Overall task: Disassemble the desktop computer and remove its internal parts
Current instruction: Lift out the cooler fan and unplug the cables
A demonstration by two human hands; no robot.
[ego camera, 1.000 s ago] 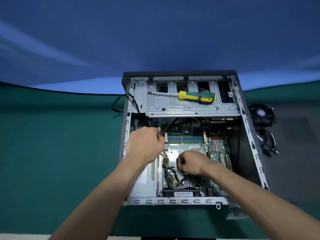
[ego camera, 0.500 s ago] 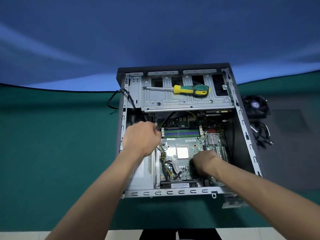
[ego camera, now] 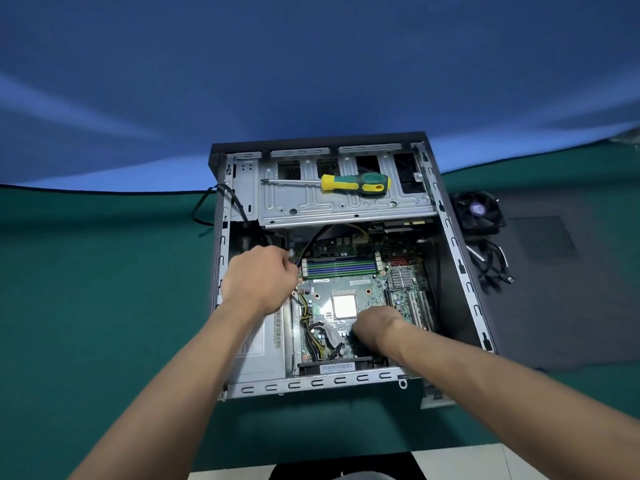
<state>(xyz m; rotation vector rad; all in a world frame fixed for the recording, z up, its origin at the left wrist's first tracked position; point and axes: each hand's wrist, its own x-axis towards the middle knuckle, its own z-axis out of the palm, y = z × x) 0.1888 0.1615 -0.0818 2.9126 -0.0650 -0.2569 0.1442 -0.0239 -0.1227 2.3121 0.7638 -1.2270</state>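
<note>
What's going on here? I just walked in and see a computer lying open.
A person is taking apart a desktop computer case that lies open on its side on a green table. Both hands are inside it: the left hand is curled by the black cables at the motherboard's left edge, and the right hand works low on the board, fingers hidden. A yellow-green screwdriver rests on the drive cage. A fan and loose cables lie outside, to the right.

Both hands, left (ego camera: 259, 279) and right (ego camera: 375, 328), reach forward, fingers curled
</note>
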